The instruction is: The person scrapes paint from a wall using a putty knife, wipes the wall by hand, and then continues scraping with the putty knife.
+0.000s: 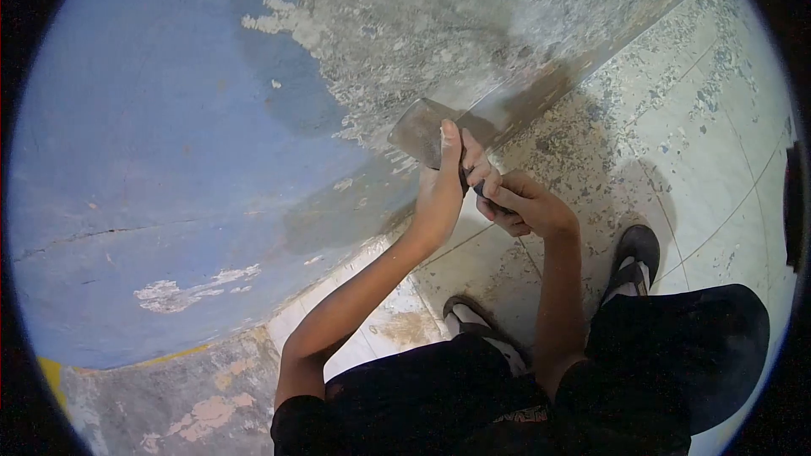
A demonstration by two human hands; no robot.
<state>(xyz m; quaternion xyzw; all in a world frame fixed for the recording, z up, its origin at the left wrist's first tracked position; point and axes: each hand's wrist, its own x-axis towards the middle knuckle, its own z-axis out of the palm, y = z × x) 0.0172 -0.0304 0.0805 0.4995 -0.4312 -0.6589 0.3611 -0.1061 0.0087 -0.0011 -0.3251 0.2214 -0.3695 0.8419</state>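
Scraper [418, 131] blade on wall [169, 160], at edge of blue paint, low near floor [676, 118]. Right hand [528, 203] wrapped round handle; left hand [443, 190] closed over blade back, pressing. Best: shallow angle, steady push under paint edge

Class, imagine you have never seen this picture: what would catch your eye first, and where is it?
At the centre, the left hand and right hand grip a scraper, its blade against the wall. To its left lies a wide field of blue paint; above it, grey bare plaster shows. Paint flakes litter the tiled floor at right.
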